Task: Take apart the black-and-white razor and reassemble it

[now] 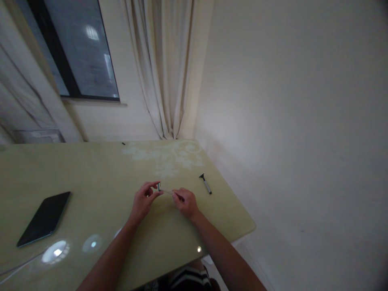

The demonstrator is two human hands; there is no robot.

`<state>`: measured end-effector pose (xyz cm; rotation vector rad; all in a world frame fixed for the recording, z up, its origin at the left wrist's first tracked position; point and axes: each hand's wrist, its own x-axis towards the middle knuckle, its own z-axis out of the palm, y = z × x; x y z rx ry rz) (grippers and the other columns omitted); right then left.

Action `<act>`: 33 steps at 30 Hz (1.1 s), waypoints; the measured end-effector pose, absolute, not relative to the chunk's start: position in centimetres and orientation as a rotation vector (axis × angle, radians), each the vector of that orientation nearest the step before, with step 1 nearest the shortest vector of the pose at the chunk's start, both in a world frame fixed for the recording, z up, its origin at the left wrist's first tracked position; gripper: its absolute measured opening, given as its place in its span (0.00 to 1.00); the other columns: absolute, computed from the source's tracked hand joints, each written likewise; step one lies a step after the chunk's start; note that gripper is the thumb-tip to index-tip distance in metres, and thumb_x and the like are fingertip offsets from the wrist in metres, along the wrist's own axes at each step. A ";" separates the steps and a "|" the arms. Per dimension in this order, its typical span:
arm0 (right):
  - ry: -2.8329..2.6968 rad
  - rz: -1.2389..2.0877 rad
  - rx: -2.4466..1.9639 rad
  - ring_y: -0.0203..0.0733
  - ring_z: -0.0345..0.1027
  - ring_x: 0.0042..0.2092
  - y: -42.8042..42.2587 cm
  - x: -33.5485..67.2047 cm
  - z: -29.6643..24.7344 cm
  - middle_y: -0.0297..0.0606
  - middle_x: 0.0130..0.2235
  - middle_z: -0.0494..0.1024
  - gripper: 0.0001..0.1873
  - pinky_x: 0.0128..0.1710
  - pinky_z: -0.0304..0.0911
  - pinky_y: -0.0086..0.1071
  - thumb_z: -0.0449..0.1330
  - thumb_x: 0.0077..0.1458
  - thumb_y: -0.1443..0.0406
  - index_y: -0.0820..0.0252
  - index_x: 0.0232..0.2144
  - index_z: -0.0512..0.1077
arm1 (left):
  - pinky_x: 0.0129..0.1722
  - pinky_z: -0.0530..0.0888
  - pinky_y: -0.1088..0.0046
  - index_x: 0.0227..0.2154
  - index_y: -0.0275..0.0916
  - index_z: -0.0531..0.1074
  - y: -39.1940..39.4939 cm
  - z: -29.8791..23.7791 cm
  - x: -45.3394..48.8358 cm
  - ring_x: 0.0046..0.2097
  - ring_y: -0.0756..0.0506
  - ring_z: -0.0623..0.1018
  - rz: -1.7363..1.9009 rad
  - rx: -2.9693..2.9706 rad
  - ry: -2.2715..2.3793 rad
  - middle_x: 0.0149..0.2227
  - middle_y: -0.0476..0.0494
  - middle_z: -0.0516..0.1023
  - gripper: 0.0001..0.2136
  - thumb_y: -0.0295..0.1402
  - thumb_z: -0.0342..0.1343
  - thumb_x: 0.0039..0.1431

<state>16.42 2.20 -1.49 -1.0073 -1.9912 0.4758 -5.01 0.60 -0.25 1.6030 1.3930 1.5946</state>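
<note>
My left hand (pixel 144 200) pinches a small dark piece with pale and greenish edges (pixel 159 186) upright between thumb and fingers. It resembles a razor cartridge, but is too small to be sure. My right hand (pixel 185 203) is closed around a thin pale stick (pixel 166 191), whose far end reaches the small piece at the left fingertips. Whether they touch or join, I cannot tell. Both hands are just above the table. A razor (pixel 206 185) with a black head and a grey handle lies to the right of my right hand.
A black tablet (pixel 45 218) lies on the left of the glossy yellowish table (pixel 100 173), with a pale cable (pixel 22 264) near it. One tiny dark object (pixel 123 143) sits at the back edge. A wall (pixel 291 133) borders the right side; curtains (pixel 165 72) hang behind.
</note>
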 end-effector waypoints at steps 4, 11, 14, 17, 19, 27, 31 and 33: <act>-2.010 0.454 -1.012 0.39 0.66 0.30 2.1 16.4 -1.4 0.37 0.27 0.76 0.17 0.33 0.60 0.30 0.55 0.67 0.59 0.58 0.37 0.82 | 0.26 0.67 0.75 0.42 0.43 0.82 0.7 -0.5 -5.0 0.25 0.53 0.66 1.585 1.611 1.381 0.33 0.51 0.75 0.17 0.44 0.69 0.50; -1.981 0.458 -1.052 0.40 0.66 0.31 2.1 16.3 -1.4 0.37 0.28 0.75 0.17 0.33 0.59 0.30 0.53 0.67 0.58 0.57 0.35 0.80 | 0.27 0.68 0.75 0.43 0.44 0.82 0.7 -0.9 -4.9 0.25 0.52 0.66 1.574 1.631 1.383 0.33 0.51 0.75 0.17 0.44 0.68 0.51; -1.970 0.418 -1.081 0.40 0.67 0.31 2.2 16.3 -1.5 0.38 0.29 0.75 0.16 0.34 0.59 0.31 0.54 0.66 0.60 0.58 0.34 0.80 | 0.27 0.68 0.75 0.42 0.43 0.82 0.7 -0.9 -4.8 0.24 0.53 0.66 1.560 1.648 1.369 0.33 0.51 0.75 0.17 0.43 0.69 0.50; -1.982 0.406 -1.084 0.40 0.67 0.32 2.2 16.3 -1.5 0.38 0.29 0.76 0.16 0.34 0.59 0.30 0.54 0.67 0.60 0.58 0.35 0.80 | 0.27 0.67 0.75 0.43 0.43 0.82 0.7 -1.0 -4.8 0.25 0.52 0.66 1.560 1.655 1.353 0.33 0.51 0.75 0.17 0.42 0.69 0.51; -2.008 0.409 -1.081 0.40 0.67 0.32 2.1 16.2 -1.5 0.37 0.29 0.76 0.15 0.34 0.60 0.30 0.54 0.67 0.60 0.57 0.37 0.80 | 0.27 0.67 0.75 0.43 0.43 0.82 0.7 -1.1 -4.8 0.25 0.52 0.66 1.569 1.651 1.350 0.33 0.51 0.75 0.17 0.42 0.69 0.50; -2.011 0.379 -1.086 0.40 0.68 0.33 2.0 16.2 -1.6 0.38 0.31 0.78 0.16 0.37 0.62 0.31 0.54 0.68 0.60 0.57 0.39 0.81 | 0.27 0.68 0.75 0.43 0.43 0.82 0.7 -1.1 -4.7 0.25 0.52 0.66 1.568 1.650 1.359 0.33 0.51 0.75 0.18 0.44 0.69 0.50; -2.033 0.363 -1.069 0.41 0.68 0.33 1.9 16.2 -1.8 0.38 0.30 0.77 0.15 0.36 0.61 0.31 0.54 0.67 0.60 0.56 0.40 0.81 | 0.26 0.67 0.75 0.43 0.44 0.82 0.8 -1.1 -4.8 0.24 0.52 0.66 1.555 1.641 1.359 0.33 0.51 0.75 0.18 0.44 0.69 0.50; -2.026 0.360 -1.062 0.40 0.68 0.33 1.8 16.2 -1.7 0.38 0.30 0.77 0.15 0.36 0.61 0.30 0.55 0.67 0.60 0.57 0.40 0.81 | 0.26 0.68 0.75 0.44 0.44 0.82 0.8 -1.0 -4.9 0.24 0.52 0.66 1.554 1.635 1.368 0.33 0.51 0.75 0.19 0.44 0.69 0.50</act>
